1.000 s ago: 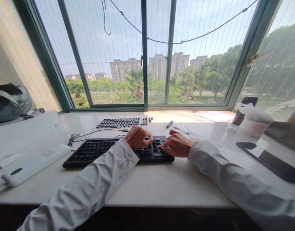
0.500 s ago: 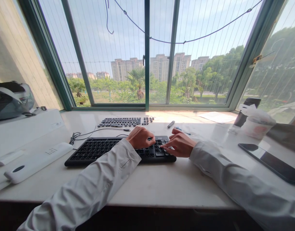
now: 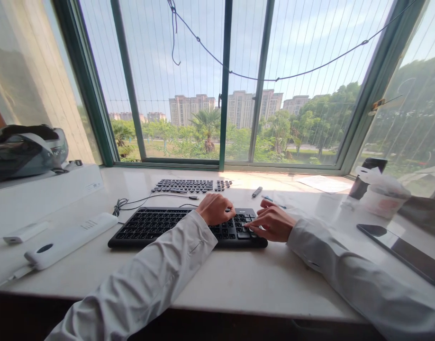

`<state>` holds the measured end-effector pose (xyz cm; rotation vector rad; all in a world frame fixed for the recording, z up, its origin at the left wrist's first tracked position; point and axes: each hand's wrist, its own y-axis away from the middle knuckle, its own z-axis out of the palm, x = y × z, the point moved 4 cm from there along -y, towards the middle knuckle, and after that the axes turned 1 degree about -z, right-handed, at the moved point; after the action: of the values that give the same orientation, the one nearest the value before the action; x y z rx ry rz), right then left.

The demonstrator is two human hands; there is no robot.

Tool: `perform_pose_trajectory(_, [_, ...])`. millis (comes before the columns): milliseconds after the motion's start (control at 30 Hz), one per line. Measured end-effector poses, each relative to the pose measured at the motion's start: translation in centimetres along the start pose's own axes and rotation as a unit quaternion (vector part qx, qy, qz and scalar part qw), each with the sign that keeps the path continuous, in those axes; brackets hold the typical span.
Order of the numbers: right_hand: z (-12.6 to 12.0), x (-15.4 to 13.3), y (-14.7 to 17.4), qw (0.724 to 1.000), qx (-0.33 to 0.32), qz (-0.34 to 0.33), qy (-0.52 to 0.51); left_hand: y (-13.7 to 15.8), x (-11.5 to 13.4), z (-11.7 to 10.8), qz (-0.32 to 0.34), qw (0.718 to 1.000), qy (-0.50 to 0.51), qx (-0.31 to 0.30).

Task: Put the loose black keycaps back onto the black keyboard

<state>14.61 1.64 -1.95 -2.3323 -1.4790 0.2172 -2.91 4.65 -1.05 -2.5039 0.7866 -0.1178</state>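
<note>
Black keyboard [image 3: 146, 226], left hand [image 3: 214, 209] curled, right hand [image 3: 275, 222] half-open over keys [image 3: 243, 235] (both grasps unclear), view higher than before

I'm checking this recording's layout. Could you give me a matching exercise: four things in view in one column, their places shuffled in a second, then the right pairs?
Things
1. Small black loose keycaps set out in rows
2. Flat dark glossy phone-like slab
3. Long white plastic device with a dark oval mark
4. Right hand

Places
A. At the number-pad end of the long black keyboard
B. Near the picture's right edge
C. Left of the keyboard in the picture
D. Between the keyboard and the green-framed window

Pairs: 1-D, 2-B, 3-C, 4-A
</note>
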Motion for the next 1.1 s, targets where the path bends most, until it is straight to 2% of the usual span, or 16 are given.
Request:
perform_pose_trajectory(100, [-0.1,-0.4,0.1,0.999,-0.020,-0.027,-0.012,0.0,0.0,-0.2,-0.010,1.000,0.005,0.000])
perform_pose_trajectory(167, [0.0,0.1,0.0,1.000,0.001,-0.014,0.004,0.0,0.0,-0.4,-0.022,1.000,0.009,0.000])
perform_pose_trajectory(233, [0.0,1.5,-0.6,0.997,0.055,0.037,0.050,0.0,0.0,-0.6,-0.035,0.999,0.014,0.002])
perform_pose_trajectory(300, [0.4,3.6,-1.8,0.984,0.081,0.108,0.115,0.0,-0.1,-0.6,-0.045,0.999,0.015,0.005])
perform_pose_trajectory(333, [0.7,4.8,-2.7,0.976,0.070,0.143,0.150,0.0,-0.1,-0.6,-0.050,0.999,0.013,0.007])
perform_pose_trajectory(400, [1.7,7.2,-4.8,0.959,0.003,0.184,0.213,0.0,-0.2,-0.5,-0.058,0.998,0.007,0.012])
perform_pose_trajectory(467, [2.8,10.0,-7.0,0.939,-0.073,0.236,0.240,0.0,-0.3,-0.3,-0.063,0.998,0.002,0.012])
perform_pose_trajectory(500, [3.2,11.2,-8.0,0.934,-0.084,0.251,0.240,0.0,-0.3,-0.1,-0.064,0.998,0.001,0.011])
perform_pose_trajectory(633, [5.2,15.6,-11.6,0.921,-0.104,0.293,0.235,-0.1,-0.5,0.2,-0.062,0.998,-0.006,0.014])
perform_pose_trajectory(733, [6.8,17.9,-13.3,0.915,-0.108,0.311,0.233,-0.1,-0.7,0.4,-0.060,0.998,-0.010,0.020])
perform_pose_trajectory(900, [9.1,20.1,-15.0,0.907,-0.114,0.331,0.235,-0.1,-0.7,0.4,-0.066,0.998,-0.013,0.020])
perform_pose_trajectory(1100, [10.4,22.0,-15.4,0.900,-0.114,0.339,0.248,-0.1,-0.5,0.1,-0.066,0.998,-0.009,0.004])
